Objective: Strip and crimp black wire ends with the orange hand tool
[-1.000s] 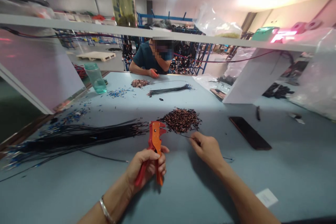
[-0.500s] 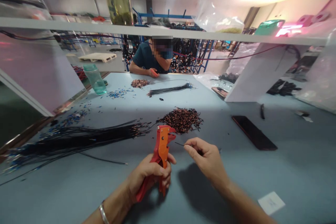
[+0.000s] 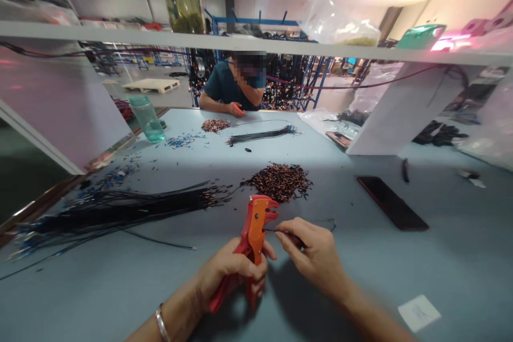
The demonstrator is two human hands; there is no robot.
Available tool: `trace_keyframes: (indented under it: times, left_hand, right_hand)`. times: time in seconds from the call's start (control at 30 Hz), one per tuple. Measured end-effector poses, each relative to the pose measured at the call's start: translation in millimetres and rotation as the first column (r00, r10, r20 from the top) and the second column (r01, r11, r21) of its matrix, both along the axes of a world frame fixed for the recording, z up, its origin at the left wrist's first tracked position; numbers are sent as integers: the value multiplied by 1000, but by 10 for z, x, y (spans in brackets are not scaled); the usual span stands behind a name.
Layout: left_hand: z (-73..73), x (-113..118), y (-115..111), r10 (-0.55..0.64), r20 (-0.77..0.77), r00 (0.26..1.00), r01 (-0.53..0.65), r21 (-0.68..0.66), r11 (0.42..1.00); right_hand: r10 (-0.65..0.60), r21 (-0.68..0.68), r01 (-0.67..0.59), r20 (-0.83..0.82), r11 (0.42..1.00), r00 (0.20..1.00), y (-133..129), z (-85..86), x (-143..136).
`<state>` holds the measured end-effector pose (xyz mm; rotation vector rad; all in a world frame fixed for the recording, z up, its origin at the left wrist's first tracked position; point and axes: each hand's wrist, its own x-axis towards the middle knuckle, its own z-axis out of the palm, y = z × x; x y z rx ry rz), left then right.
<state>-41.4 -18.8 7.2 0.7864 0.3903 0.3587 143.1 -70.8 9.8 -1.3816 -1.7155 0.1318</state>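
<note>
My left hand (image 3: pixel 240 267) is closed round the handles of a red and orange wire stripper (image 3: pixel 257 224), held upright with its jaws facing right. A thin black wire (image 3: pixel 271 230) is pinched between the thumb and fingers of my right hand (image 3: pixel 310 243). The wire's tip reaches the side of the tool, below the jaws; whether it sits inside a slot is too small to tell. Behind the tool lies a pile of short black and copper pieces (image 3: pixel 280 181). A bundle of long black wires (image 3: pixel 140 208) stretches across the left of the table.
A dark phone (image 3: pixel 393 203) and a white paper square (image 3: pixel 419 313) lie at the right. Further back are a smaller wire bundle (image 3: pixel 260 134) and a green bottle (image 3: pixel 147 120). A person (image 3: pixel 232 85) sits across the table under a white shelf (image 3: pixel 280 47).
My right hand has brought the wire left to the tool, where a gap showed before. The stripper has shifted slightly right and down in the view.
</note>
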Motion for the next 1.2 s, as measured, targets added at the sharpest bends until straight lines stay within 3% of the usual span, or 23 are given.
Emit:
trace_keyframes:
  times: [0.43, 0.77, 0.9, 1.1, 1.2]
  left_hand:
    - [-23, 6, -15, -7, 1, 1000, 7, 2, 1000]
    - [-17, 19, -25, -4, 12, 1000, 4, -19, 1000]
    - [-5, 28, -28, 80, 5, 997, -80, -15, 997]
    - [-50, 54, -8, 333, -30, 943, -333, -8, 943]
    - [-69, 59, -7, 367, -49, 929, -368, -11, 930]
  right_hand:
    - [-70, 52, 66, 67, 996, 995, -6, -31, -44]
    - [25, -2, -26, -97, 1000, 995, -46, 29, -84]
    - [3, 10, -3, -64, 1000, 998, -45, 37, -75]
    - [67, 75, -75, 102, 994, 993, -43, 19, -78]
    - [77, 115, -96, 160, 989, 984, -59, -3, -111]
